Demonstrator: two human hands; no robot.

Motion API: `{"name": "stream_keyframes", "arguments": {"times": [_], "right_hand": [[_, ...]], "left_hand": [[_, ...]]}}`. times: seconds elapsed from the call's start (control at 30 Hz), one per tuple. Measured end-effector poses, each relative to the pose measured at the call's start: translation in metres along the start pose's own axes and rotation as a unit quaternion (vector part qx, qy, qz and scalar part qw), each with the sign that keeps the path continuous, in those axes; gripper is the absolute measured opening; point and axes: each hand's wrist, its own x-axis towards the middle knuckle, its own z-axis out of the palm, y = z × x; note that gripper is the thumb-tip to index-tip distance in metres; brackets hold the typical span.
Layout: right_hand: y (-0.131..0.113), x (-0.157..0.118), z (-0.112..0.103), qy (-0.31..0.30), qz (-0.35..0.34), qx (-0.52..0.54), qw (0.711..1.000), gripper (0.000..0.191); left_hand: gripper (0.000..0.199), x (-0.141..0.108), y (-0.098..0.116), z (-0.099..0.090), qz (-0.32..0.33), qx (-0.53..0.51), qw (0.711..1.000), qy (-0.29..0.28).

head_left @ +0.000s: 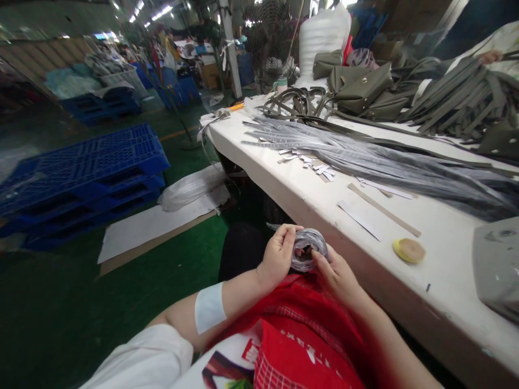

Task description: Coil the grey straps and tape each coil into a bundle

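Note:
A coiled strap in clear plastic wrap (310, 237) is held over my lap, in front of a red apron (308, 346). My left hand (279, 254) pinches the coil's left side near a loose end that sticks out. On the right side, my right hand (334, 273) is closed on the same coil, its thumb at the centre hole. Long plastic-wrapped straps (365, 156) lie in a bundle along the white table (275, 183), beyond both hands.
On the table are paper strips (359, 220), a yellow tape roll (408, 250), a grey plastic object (498, 265) and dark bags (360, 89). Blue pallets (85, 173) stand at the left. Another person's hand (490, 56) is at the far right, by hanging straps.

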Motion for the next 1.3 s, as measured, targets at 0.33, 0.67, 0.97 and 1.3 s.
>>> {"name": "stream_keyframes", "arguments": {"times": [0.33,0.67,0.97,1.3], "right_hand": [[0.006,-0.026,-0.028,-0.356,0.115,-0.071,0.925,0.039],[0.014,-0.046,0.004,-0.32,0.128,-0.036,0.938,0.037],[-0.005,0.001,-0.063,0.035,0.082,-0.297,0.951,0.034],[0.032,0.053,-0.097,0.14,0.135,-0.584,0.788,0.028]], "left_hand": [[0.034,-0.046,-0.026,0.0,0.006,0.294,0.905,-0.307],[0.026,-0.033,-0.03,-0.017,-0.013,0.235,0.887,-0.397],[0.038,-0.042,-0.038,-0.028,-0.019,0.25,0.905,-0.344],[0.039,-0.051,-0.039,-0.045,-0.06,0.199,0.933,-0.292]]}}
